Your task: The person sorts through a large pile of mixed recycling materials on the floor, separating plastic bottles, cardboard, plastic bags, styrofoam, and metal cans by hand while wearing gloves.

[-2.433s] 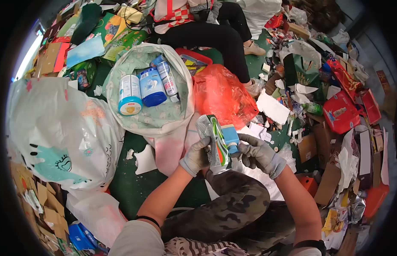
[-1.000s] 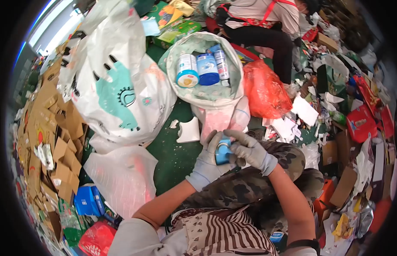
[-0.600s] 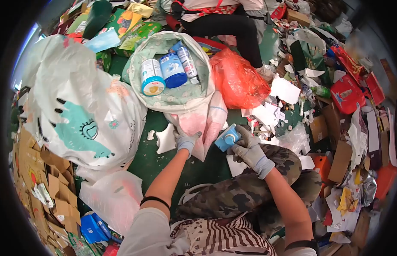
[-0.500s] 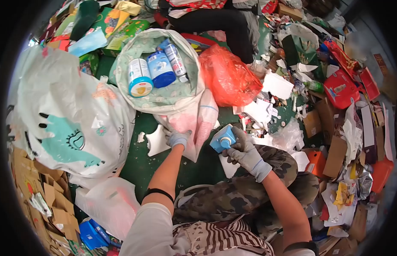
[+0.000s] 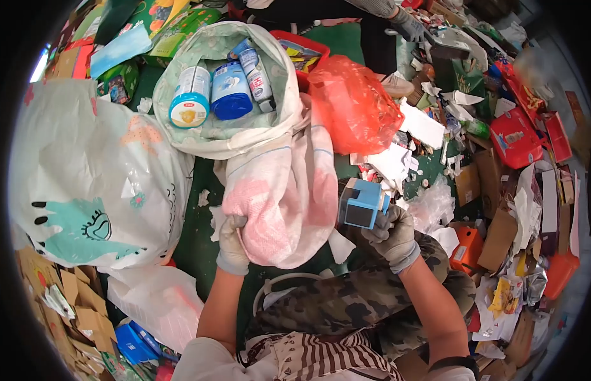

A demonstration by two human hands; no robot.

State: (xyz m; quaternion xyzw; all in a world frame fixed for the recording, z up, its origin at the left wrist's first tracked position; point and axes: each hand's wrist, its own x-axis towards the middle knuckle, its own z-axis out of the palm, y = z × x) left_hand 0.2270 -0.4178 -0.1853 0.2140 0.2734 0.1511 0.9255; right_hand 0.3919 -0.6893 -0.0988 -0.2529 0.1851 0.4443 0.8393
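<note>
My left hand [image 5: 233,244], in a pale work glove, is closed on the edge of a white-and-pink cloth sack [image 5: 276,203]. A small blue box-shaped item [image 5: 362,206] with a dark square panel is held in my gloved right hand [image 5: 394,235], just right of the sack's hanging side. Inside the sack's rolled mouth lie a tin with a turquoise rim [image 5: 190,98], a blue tin [image 5: 231,92] and a slim white-and-blue can [image 5: 257,79]. The fingers of my left hand are partly hidden by the cloth.
A large white printed bag [image 5: 105,184] stands at left, cardboard [image 5: 86,298] below it. A red plastic bag [image 5: 353,105] sits beyond the sack. Mixed scraps and a red container [image 5: 516,138] crowd the right. Another person's gloved hand [image 5: 410,26] reaches in at the top.
My left hand has taken hold of the sack, whose lower side is now lifted and spread wider. The blue item has turned, its round part now out of sight. Another person's gloved hand has appeared.
</note>
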